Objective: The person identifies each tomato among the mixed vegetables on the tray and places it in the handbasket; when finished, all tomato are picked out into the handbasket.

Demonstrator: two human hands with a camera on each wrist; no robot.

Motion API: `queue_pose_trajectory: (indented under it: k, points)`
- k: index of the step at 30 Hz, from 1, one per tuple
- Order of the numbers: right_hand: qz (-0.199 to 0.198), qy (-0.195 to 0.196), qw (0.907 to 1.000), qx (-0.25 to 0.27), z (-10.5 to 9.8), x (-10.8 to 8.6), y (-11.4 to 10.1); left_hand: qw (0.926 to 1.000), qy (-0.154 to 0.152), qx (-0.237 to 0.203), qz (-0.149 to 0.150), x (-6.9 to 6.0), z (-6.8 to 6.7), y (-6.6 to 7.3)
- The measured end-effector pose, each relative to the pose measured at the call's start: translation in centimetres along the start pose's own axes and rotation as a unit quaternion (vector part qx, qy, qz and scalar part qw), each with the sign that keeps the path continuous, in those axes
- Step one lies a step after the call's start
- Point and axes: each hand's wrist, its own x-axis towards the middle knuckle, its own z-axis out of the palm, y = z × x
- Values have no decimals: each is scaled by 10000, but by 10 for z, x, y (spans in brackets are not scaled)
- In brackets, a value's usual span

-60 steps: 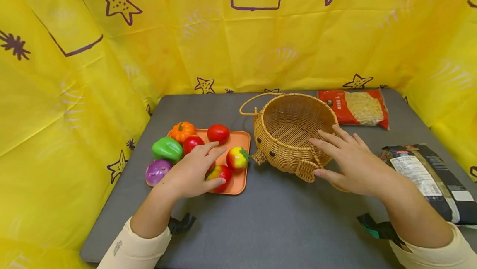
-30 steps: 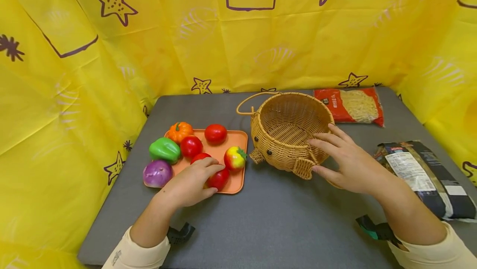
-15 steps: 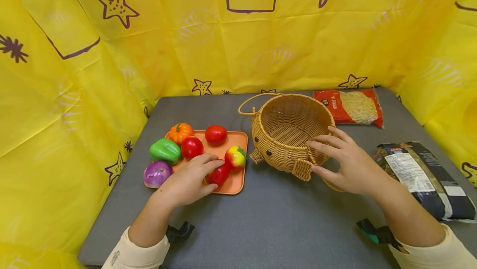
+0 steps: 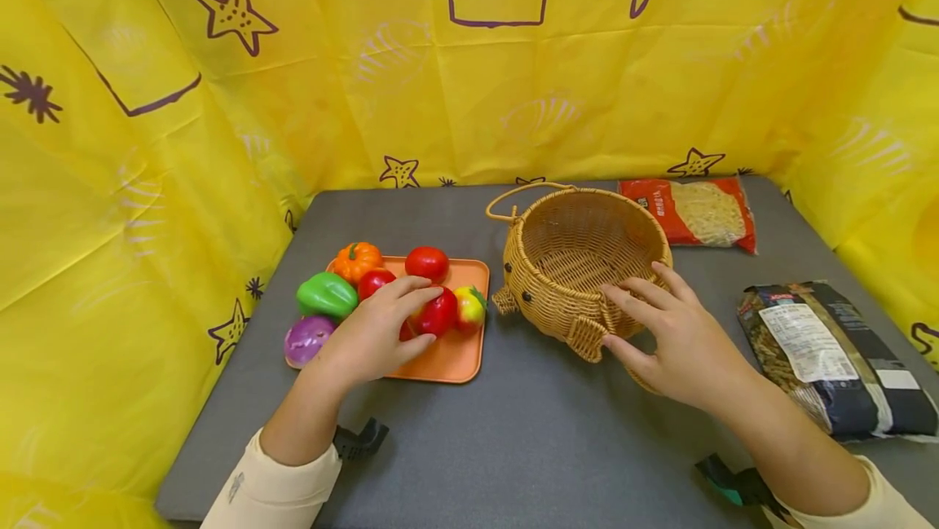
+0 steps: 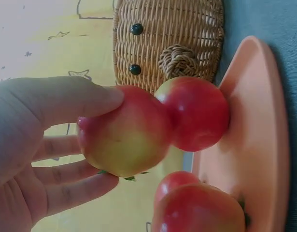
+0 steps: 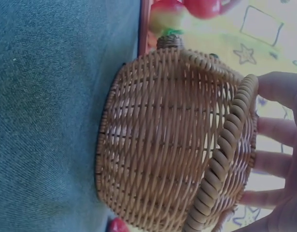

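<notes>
Raised just above the orange tray, a red-and-yellow fruit is in the left hand. In the left wrist view the thumb and fingers of the left hand pinch that fruit. The right hand holds the near right rim of the pig-faced wicker basket, fingers over the rim and thumb outside. The right wrist view shows the right hand around the rim of the basket, its thumb by the handle.
An orange pumpkin, a green pepper, a purple vegetable, a red tomato and a yellow-red fruit are on or beside the tray. A red noodle packet lies behind the basket, a dark packet at right.
The left hand has closed on the red-and-yellow fruit and lifted it from the tray. The basket has shifted slightly right and turned a little, with the right hand still at its rim.
</notes>
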Motion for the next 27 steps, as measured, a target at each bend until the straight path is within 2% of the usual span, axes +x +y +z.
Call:
queue_pose_trajectory:
  k: [6, 11, 15, 20, 27]
  points:
    - [57, -221, 9996, -151, -3, 2, -3, 9994, 278, -182, -10, 14, -4, 2]
    - [-61, -376, 9991, -188, -10, 5, -3, 9981, 409, -438, -106, 29, -8, 11]
    - [-31, -734, 9971, -216, -17, 8, -2, 9956, 619, -679, -166, 43, -11, 19]
    - [53, -1205, 9920, -365, -27, 12, -3, 9925, 908, -821, -16, 60, -14, 30]
    - [-146, -1215, 9911, -532, -32, 15, -5, 9916, 923, -878, 208, 83, -16, 46]
